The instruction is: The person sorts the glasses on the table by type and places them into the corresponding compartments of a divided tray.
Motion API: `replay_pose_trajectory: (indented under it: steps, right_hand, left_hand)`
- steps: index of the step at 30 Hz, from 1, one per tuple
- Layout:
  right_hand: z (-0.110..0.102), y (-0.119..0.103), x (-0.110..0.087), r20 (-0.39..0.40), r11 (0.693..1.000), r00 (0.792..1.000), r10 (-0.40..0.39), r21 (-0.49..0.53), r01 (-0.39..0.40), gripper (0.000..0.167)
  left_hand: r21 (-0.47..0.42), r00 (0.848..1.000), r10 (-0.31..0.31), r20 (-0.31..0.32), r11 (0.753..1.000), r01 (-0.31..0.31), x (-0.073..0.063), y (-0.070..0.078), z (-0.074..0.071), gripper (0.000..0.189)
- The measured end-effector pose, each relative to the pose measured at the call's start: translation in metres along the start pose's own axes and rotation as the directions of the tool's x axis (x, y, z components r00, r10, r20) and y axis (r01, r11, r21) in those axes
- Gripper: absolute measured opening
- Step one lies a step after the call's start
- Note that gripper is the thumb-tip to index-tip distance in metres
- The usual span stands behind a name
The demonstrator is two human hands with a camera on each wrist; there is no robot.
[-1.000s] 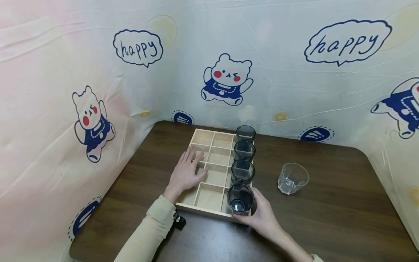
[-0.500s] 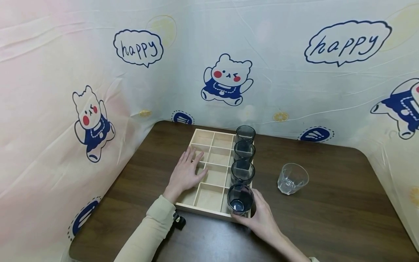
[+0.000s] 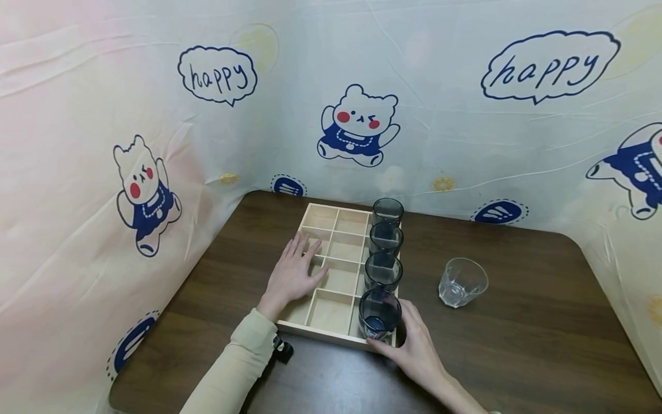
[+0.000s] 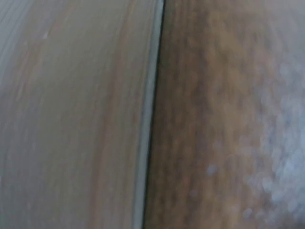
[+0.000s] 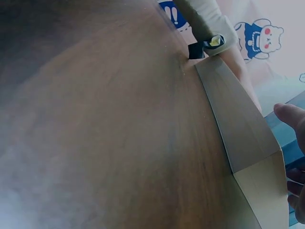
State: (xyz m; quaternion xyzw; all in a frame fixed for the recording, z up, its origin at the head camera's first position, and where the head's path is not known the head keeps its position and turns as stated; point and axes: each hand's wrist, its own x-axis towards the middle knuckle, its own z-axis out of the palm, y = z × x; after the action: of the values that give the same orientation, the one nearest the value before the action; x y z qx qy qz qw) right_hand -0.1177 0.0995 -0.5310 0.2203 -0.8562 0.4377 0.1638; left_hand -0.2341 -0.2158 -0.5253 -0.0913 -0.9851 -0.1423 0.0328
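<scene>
A shallow wooden tray (image 3: pixel 328 332) divided into compartments lies on the table. Along its right column stand several smoky dark glasses, among them a rear one (image 3: pixel 388 211) and the one third from the back (image 3: pixel 383 272). My right hand (image 3: pixel 416 345) grips the nearest dark glass (image 3: pixel 380 313) at the tray's front right corner, thumb on the near side and fingers round the right. In the right wrist view, my fingers (image 5: pixel 298 119) show beside the tray's corner. My left hand (image 3: pixel 292 276) rests over the tray's left column with its fingers spread.
A clear tumbler (image 3: pixel 462 282) stands on the brown table (image 3: pixel 527 322) to the right of the tray. On the left wrist is a small black device (image 3: pixel 283 349). A printed cloth (image 3: pixel 439 115) hangs round the back and sides of the table.
The nearest dark glass has shifted slightly in my right hand, and its base shows at a different angle. My left hand keeps its place on the tray.
</scene>
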Motion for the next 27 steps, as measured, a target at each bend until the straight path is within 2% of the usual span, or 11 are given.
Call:
replay_pose_trajectory:
  steps: [4, 7, 11, 14, 18, 23, 27]
  right_hand:
    - [-0.004, 0.001, -0.004, 0.009, 0.999, 0.999, -0.047, -0.008, 0.047, 0.097]
    - [-0.009, 0.001, -0.008, 0.016, 0.99, 0.995, -0.098, -0.099, 0.099, 0.105]
    - [-0.015, 0.002, -0.012, 0.041, 0.955, 0.989, -0.139, -0.257, 0.145, 0.114]
    - [-0.019, 0.004, -0.014, 0.069, 0.932, 0.985, -0.158, -0.32, 0.172, 0.115]
    - [-0.026, 0.009, -0.015, 0.095, 0.901, 0.976, -0.197, -0.376, 0.218, 0.118]
    - [-0.037, 0.02, -0.014, 0.095, 0.855, 0.954, -0.284, -0.426, 0.297, 0.12]
    - [-0.049, 0.028, -0.011, 0.131, 0.84, 0.95, -0.285, -0.443, 0.313, 0.124]
  left_hand:
    - [-0.003, 1.0, -0.002, 0.002, 1.0, 0.002, 0.0, 0.0, -0.001, 0.08]
    - [-0.004, 1.0, -0.003, 0.006, 1.0, 0.003, 0.0, 0.0, -0.001, 0.08]
    - [0.004, 1.0, -0.004, 0.005, 1.0, 0.004, 0.0, 0.0, -0.002, 0.079]
    - [0.006, 1.0, -0.002, 0.003, 1.0, 0.002, 0.001, -0.001, -0.002, 0.079]
    - [0.004, 1.0, 0.002, 0.004, 1.0, -0.002, 0.001, -0.001, -0.001, 0.079]
    - [0.008, 1.0, 0.003, 0.004, 1.0, -0.003, 0.002, -0.001, 0.0, 0.079]
    - [0.013, 1.0, 0.005, 0.002, 1.0, -0.006, 0.001, 0.0, -0.001, 0.079]
